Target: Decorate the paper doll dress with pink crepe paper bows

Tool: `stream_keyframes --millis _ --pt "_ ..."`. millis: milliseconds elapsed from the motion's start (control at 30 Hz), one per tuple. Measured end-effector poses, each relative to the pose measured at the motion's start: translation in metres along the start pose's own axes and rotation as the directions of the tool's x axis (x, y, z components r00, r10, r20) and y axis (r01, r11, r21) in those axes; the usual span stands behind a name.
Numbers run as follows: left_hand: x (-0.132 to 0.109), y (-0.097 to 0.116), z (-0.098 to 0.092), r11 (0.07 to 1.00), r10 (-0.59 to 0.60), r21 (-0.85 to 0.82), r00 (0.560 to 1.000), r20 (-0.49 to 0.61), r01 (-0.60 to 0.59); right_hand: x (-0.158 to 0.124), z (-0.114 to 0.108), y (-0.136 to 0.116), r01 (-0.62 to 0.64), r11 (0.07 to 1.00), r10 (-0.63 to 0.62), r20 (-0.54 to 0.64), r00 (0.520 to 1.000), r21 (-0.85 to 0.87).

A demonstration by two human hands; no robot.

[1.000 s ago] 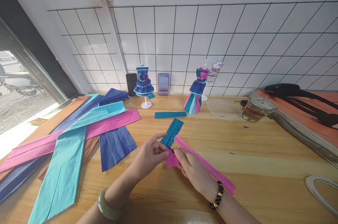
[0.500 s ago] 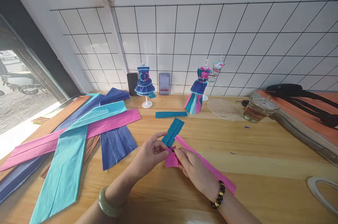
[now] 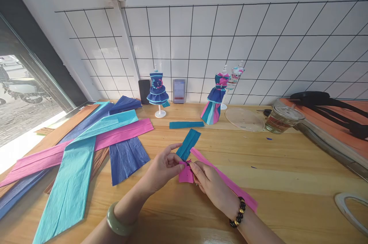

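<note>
My left hand [image 3: 162, 169] pinches a small folded pink crepe-paper piece [image 3: 185, 175] with thumb and fingers, the index finger stretched out above it. My right hand [image 3: 209, 184] is closed on the same pink piece from the right, and a small dark tip shows between its fingers. A long pink paper strip [image 3: 230, 186] runs from under my right hand toward the lower right. A teal strip [image 3: 188, 143] lies on the wooden table [image 3: 287, 175] just beyond my fingers. Another teal strip [image 3: 186, 124] lies farther back.
Long teal, pink, blue and brown crepe sheets [image 3: 86, 144] spread over the left of the table. Two small dress mannequins [image 3: 157, 92] [image 3: 215, 100] stand at the tiled wall, with a phone [image 3: 143, 91]. A clear lid [image 3: 244, 119], a glass cup [image 3: 281, 118] and a board stand at right.
The hands stay together on the pink piece with only slight finger movement. The view has shifted a little.
</note>
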State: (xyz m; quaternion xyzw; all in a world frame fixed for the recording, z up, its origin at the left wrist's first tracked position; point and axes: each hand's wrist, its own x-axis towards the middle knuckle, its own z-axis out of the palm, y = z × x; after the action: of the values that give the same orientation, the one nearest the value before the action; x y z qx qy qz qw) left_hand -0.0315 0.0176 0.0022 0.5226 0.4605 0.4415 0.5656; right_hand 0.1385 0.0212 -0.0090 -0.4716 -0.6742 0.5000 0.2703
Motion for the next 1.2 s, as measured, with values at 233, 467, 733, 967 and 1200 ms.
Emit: stream_keyframes --millis 233,467,733,967,1200 --pt "0.0002 -0.0015 -0.0013 1.000 0.013 -0.006 1.000 0.015 -0.013 0.0000 -0.0007 0.0005 -0.005 1.000 0.005 0.005 1.000 -0.008" --pt "-0.0001 -0.0009 -0.0017 1.000 0.008 -0.013 1.000 0.025 -0.008 0.0010 0.0001 0.0027 0.006 1.000 -0.006 0.002 1.000 -0.015" --pt "0.0000 0.0013 -0.0019 1.000 -0.002 -0.016 0.999 0.043 0.002 0.0012 -0.0004 0.0032 -0.004 1.000 0.004 0.016 1.000 0.003" --pt "0.0000 -0.0002 -0.0039 1.000 0.012 -0.023 0.998 0.063 -0.010 0.0016 0.0003 0.0053 0.001 1.000 -0.001 0.009 1.000 0.008" --pt "0.0003 0.0017 -0.0023 0.999 0.007 -0.036 0.999 0.044 -0.005 0.0013 0.0008 0.0065 -0.027 0.999 0.027 0.003 1.000 0.021"
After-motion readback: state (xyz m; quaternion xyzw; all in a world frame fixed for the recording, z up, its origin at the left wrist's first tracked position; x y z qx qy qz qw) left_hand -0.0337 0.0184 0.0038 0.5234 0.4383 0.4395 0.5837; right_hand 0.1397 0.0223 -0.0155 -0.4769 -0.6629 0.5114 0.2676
